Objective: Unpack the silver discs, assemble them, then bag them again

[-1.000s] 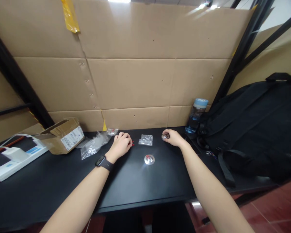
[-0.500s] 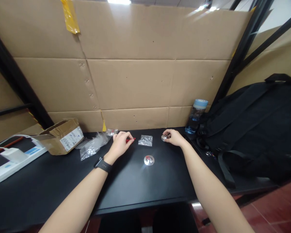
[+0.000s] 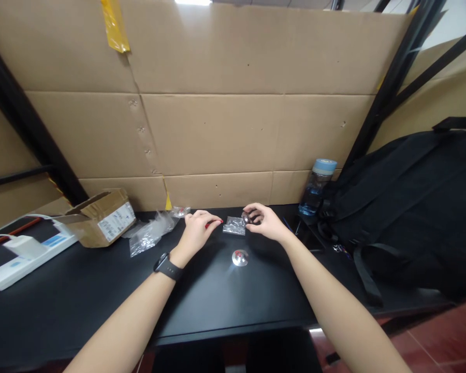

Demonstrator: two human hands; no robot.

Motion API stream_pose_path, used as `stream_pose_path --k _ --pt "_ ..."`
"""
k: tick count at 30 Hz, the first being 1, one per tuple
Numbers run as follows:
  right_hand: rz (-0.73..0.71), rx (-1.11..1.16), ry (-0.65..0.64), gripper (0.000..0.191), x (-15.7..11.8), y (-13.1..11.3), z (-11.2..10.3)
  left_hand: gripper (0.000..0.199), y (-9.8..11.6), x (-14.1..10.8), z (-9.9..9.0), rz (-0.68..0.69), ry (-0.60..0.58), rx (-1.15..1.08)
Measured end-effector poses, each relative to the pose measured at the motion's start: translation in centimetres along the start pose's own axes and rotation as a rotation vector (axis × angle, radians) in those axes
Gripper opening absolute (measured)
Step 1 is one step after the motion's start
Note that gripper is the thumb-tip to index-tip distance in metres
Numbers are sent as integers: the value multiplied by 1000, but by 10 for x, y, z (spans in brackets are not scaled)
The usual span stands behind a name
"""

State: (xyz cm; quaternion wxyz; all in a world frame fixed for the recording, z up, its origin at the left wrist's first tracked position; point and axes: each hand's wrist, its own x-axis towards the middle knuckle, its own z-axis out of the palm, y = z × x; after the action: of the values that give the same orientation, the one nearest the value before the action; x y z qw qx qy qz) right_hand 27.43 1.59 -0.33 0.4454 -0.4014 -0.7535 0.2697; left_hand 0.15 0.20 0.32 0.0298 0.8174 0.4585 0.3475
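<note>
Left hand (image 3: 195, 230) pinches a small red piece (image 3: 208, 225) at eleven o'clock from a silver disc (image 3: 239, 258) on the black worktop (image 3: 233, 298); right hand (image 3: 270, 224) grips a round, shiny piece (image 3: 246, 218) near twelve — probably stiff, light, slippery, best held by its rim.

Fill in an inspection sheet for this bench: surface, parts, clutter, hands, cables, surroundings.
Surface: black tabletop, light glare near front.
Parts: silver disc lying between the forearms; flat clear packet behind it.
Clutter: open carton and crumpled plastic bags at left.
Hands: left hand pinches thin red item; right hand grips round shiny piece.
Cables: white, at power strip, far left.
Surroundings: cardboard panels behind; bottle, black backpack at right.
</note>
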Motion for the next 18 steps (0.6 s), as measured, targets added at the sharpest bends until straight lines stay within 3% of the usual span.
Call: stream_pose_path --k 7,18 --pt "-4 361 -28 53 -6 -28 34 18 23 -7 5 64 112 50" --pt "-26 434 -31 49 -11 -44 46 14 35 -13 7 58 216 71"
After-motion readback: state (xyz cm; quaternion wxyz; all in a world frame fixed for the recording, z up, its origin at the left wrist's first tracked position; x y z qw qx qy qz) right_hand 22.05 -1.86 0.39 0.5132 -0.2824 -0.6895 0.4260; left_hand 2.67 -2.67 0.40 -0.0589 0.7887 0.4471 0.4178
